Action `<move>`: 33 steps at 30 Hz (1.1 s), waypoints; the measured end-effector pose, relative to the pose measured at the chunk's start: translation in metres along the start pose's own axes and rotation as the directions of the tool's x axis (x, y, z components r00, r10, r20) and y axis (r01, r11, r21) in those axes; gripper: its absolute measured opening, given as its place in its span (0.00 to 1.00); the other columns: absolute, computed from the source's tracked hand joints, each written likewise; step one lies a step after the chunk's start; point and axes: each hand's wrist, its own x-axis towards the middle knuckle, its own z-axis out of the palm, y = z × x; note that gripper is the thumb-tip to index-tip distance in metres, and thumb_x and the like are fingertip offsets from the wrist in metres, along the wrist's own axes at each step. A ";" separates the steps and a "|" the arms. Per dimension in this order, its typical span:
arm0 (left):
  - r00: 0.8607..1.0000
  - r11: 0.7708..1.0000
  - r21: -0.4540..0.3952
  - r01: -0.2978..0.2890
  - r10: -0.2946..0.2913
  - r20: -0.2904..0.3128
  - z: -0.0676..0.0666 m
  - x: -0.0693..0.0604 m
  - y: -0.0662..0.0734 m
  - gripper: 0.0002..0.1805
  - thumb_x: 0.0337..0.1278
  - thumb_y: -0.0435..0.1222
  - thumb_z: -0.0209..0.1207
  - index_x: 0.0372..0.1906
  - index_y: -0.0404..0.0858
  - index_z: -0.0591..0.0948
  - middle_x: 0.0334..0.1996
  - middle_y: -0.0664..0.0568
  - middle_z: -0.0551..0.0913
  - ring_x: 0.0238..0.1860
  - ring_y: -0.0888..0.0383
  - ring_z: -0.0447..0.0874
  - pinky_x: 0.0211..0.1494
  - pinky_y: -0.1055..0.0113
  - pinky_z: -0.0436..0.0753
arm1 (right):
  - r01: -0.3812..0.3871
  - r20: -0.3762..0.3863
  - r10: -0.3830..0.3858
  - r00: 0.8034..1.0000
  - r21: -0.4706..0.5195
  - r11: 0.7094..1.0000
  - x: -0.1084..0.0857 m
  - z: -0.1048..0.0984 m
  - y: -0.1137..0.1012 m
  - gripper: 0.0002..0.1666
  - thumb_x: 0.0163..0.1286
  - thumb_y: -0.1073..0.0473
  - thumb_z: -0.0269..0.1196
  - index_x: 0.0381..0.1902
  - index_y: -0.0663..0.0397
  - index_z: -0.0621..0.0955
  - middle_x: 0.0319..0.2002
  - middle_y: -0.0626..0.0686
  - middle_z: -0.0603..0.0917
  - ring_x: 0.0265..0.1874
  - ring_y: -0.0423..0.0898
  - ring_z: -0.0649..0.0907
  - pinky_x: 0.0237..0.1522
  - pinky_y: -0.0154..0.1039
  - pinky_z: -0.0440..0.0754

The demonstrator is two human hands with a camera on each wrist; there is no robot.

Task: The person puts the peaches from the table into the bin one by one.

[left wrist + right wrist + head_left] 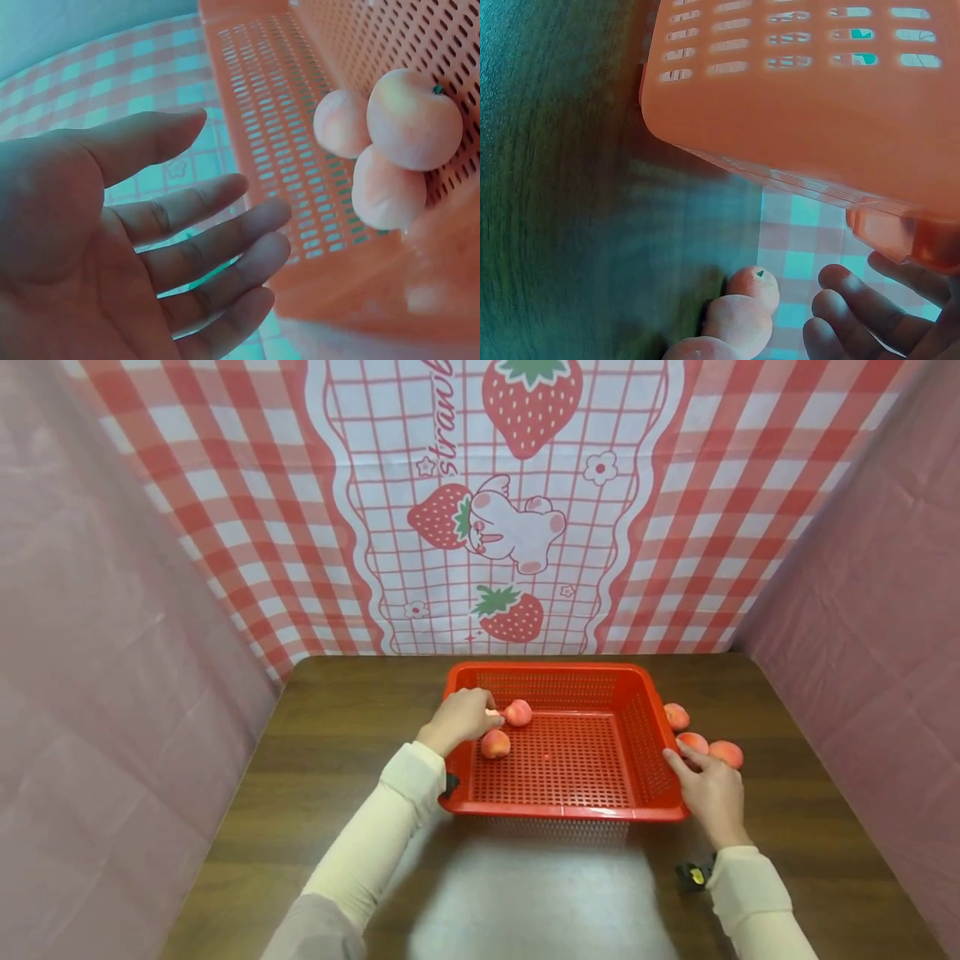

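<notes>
A red plastic basket (555, 812) stands on the table. Three peaches lie grouped at its left inside; one peach (518, 712) and another peach (496, 744) show well from the head, the third is mostly behind my left hand (461, 720). That hand hovers over the basket's left side. In the left wrist view its fingers (202, 270) are spread, apart from the peaches (415, 120), and nothing is held. My right hand (715, 793) is at the basket's right rim, fingers loosely extended. Beside it, outside the basket, are three more peaches (726, 754); the right wrist view shows these peaches (739, 324) apart from the fingers (862, 300).
The brown wooden table (337, 760) extends to both sides of the basket. A checked strawberry-print cloth (480, 527) hangs behind it, and pink cloth walls (112, 693) flank the table. Black wrist gear with a yellow mark (697, 876) is at the right wrist.
</notes>
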 end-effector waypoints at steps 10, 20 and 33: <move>0.995 0.997 -0.063 -0.048 0.042 -0.086 -0.016 -0.015 -0.026 0.17 0.63 0.46 0.60 0.51 0.40 0.83 0.49 0.49 0.86 0.51 0.50 0.84 0.55 0.55 0.81 | 0.071 0.053 -0.073 0.996 0.050 0.996 0.006 -0.004 0.005 0.35 0.71 0.40 0.57 0.61 0.63 0.77 0.51 0.69 0.83 0.40 0.62 0.82 0.41 0.53 0.82; 0.992 0.995 -0.099 -0.013 0.000 -0.129 -0.022 -0.031 -0.058 0.19 0.63 0.46 0.60 0.51 0.38 0.83 0.47 0.47 0.87 0.48 0.49 0.85 0.53 0.54 0.81 | 0.172 -0.041 -0.171 0.984 0.021 0.985 0.008 -0.003 0.005 0.28 0.69 0.48 0.62 0.55 0.66 0.81 0.40 0.65 0.84 0.34 0.55 0.79 0.32 0.37 0.75; 1.000 0.996 -0.092 0.005 -0.006 -0.011 -0.013 -0.050 -0.097 0.15 0.53 0.38 0.67 0.45 0.35 0.85 0.37 0.48 0.88 0.41 0.52 0.86 0.50 0.55 0.82 | 0.188 -0.123 -0.182 0.976 0.046 0.981 0.007 0.006 0.002 0.24 0.69 0.54 0.62 0.53 0.69 0.81 0.46 0.70 0.82 0.43 0.64 0.79 0.45 0.58 0.77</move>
